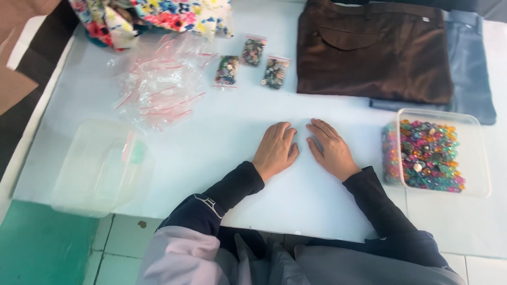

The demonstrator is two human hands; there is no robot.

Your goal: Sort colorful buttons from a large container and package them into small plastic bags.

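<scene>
Both hands lie flat and empty on the white desk (222,137), palms down, fingers extended and together, holding nothing. The left hand (275,150) and right hand (331,150) sit just beside each other at the desk's near-centre, index fingers almost touching. Each hand's long axis runs from wrist to fingertips, pointing away from the body and converging slightly inward. Judged from this posture, the step in hand is a rest position; any next move calls for lifting a hand and reaching sideways or forward. To the right of the hands stands a clear tub of coloured beads (430,155). Left of the hands lies an empty clear container (100,169). Beyond the hands lie three small filled bags (252,66), a heap of empty zip bags (158,84), and folded brown trousers (372,50).
</scene>
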